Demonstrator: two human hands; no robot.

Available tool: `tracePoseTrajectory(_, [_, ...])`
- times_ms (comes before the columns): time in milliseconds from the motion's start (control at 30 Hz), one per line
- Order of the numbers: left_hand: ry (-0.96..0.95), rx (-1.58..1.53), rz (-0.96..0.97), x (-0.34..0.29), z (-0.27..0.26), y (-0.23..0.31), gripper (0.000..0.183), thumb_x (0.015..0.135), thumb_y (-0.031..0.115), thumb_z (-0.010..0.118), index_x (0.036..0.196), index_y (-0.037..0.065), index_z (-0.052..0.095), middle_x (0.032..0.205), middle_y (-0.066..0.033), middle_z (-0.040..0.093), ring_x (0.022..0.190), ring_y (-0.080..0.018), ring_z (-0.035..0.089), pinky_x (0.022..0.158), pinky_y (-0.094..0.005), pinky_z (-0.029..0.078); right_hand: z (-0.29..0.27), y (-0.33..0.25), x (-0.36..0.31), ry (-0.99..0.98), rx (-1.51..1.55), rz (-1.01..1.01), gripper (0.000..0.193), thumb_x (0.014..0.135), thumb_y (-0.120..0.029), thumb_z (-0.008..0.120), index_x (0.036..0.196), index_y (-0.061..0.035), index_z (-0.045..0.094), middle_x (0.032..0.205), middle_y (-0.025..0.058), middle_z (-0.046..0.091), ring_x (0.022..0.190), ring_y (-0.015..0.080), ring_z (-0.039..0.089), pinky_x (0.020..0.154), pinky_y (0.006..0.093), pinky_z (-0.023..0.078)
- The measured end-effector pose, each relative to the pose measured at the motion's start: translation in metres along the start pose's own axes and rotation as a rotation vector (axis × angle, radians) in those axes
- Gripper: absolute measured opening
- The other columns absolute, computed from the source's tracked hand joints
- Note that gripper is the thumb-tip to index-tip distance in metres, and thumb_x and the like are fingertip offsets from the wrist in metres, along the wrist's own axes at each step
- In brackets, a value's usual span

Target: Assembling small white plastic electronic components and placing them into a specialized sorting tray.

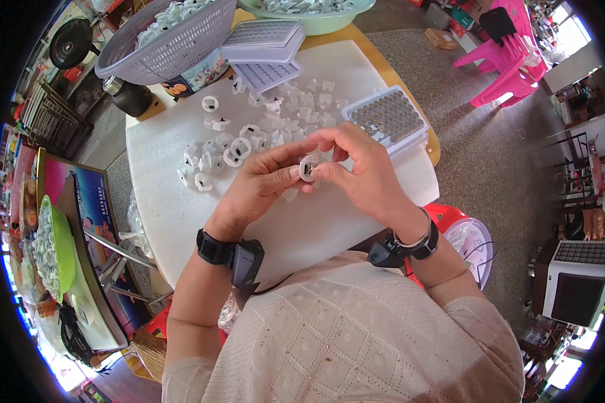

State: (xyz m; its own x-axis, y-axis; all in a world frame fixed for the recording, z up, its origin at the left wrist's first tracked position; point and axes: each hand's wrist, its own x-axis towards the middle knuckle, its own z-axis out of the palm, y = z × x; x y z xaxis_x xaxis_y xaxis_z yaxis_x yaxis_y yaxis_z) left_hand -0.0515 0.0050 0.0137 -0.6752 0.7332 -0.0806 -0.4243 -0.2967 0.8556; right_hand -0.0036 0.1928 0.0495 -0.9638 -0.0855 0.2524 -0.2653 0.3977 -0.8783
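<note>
Between my two hands, over the near part of the white tabletop (181, 235), is a small round white plastic housing (308, 169) with a dark piece inside its ring. My left hand (265, 178) pinches its left side with thumb and fingers. From the right, the thumb and fingers of my right hand (356, 164) close on it too. Just beyond my left hand lies a loose pile of similar round white housings (238, 149), several with black pieces in them. Smaller white plastic pieces (306, 107) are scattered behind my hands. My fingers partly cover the held housing.
A tray of round metallic discs (390, 117) stands at the table's right. Behind are stacked white trays (262, 43), a grey basket (165, 43) and a green basin (309, 20) full of white parts, and a dark flask (128, 97). A pink chair (507, 60) stands off right.
</note>
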Motion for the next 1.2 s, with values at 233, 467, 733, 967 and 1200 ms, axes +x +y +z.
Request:
tracePoseTrajectory(233, [-0.035, 0.062, -0.042, 0.001, 0.002, 0.003, 0.046, 0.091, 0.014, 0.058, 0.132, -0.002, 0.045, 0.121, -0.0089, 0.056, 0.1, -0.0144, 0.057, 0.082, -0.0285, 0.05, -0.005, 0.01, -0.003, -0.099, -0.036, -0.076, 0.017, 0.072, -0.007, 0.066, 0.089, -0.0028, 0.064, 0.08, 0.0086, 0.06, 0.079, 0.025, 0.059, 0.069, 0.0319, 0.047])
tracePoseTrajectory(467, [-0.07, 0.118, -0.127, 0.001, -0.001, 0.006, 0.043, 0.091, 0.017, 0.059, 0.128, -0.003, 0.049, 0.116, -0.007, 0.059, 0.1, -0.0138, 0.057, 0.082, -0.0278, 0.049, -0.006, 0.004, -0.007, -0.172, 0.142, 0.159, 0.013, 0.073, -0.008, 0.066, 0.085, -0.0015, 0.063, 0.079, 0.011, 0.061, 0.078, 0.026, 0.06, 0.069, 0.0322, 0.046])
tracePoseTrajectory(733, [-0.014, 0.292, -0.177, -0.002, -0.003, 0.007, 0.045, 0.085, 0.021, 0.066, 0.123, -0.001, 0.054, 0.104, -0.0059, 0.062, 0.088, -0.0137, 0.06, 0.075, -0.0269, 0.05, -0.004, 0.011, -0.011, -0.151, 0.007, 0.117, 0.011, 0.078, -0.01, 0.064, 0.087, -0.0029, 0.063, 0.079, 0.0079, 0.06, 0.078, 0.0183, 0.059, 0.069, 0.0294, 0.045])
tracePoseTrajectory(967, [0.08, 0.048, -0.133, 0.002, -0.002, 0.003, 0.038, 0.089, 0.014, 0.061, 0.123, 0.001, 0.053, 0.107, -0.0078, 0.062, 0.087, -0.016, 0.064, 0.076, -0.0271, 0.05, 0.002, 0.009, -0.008, -0.044, -0.074, 0.021, 0.021, 0.079, -0.01, 0.064, 0.098, -0.0016, 0.061, 0.093, 0.0107, 0.061, 0.084, 0.0209, 0.059, 0.073, 0.0311, 0.046])
tracePoseTrajectory(1200, [0.077, -0.055, -0.074, 0.002, -0.002, 0.001, 0.037, 0.089, 0.009, 0.059, 0.123, -0.002, 0.05, 0.109, -0.0109, 0.061, 0.095, -0.0188, 0.062, 0.081, -0.0296, 0.053, 0.014, 0.01, -0.008, 0.079, -0.231, -0.273, 0.025, 0.078, -0.007, 0.06, 0.102, -0.0023, 0.059, 0.095, 0.0145, 0.058, 0.089, 0.0328, 0.055, 0.077, 0.0403, 0.046])
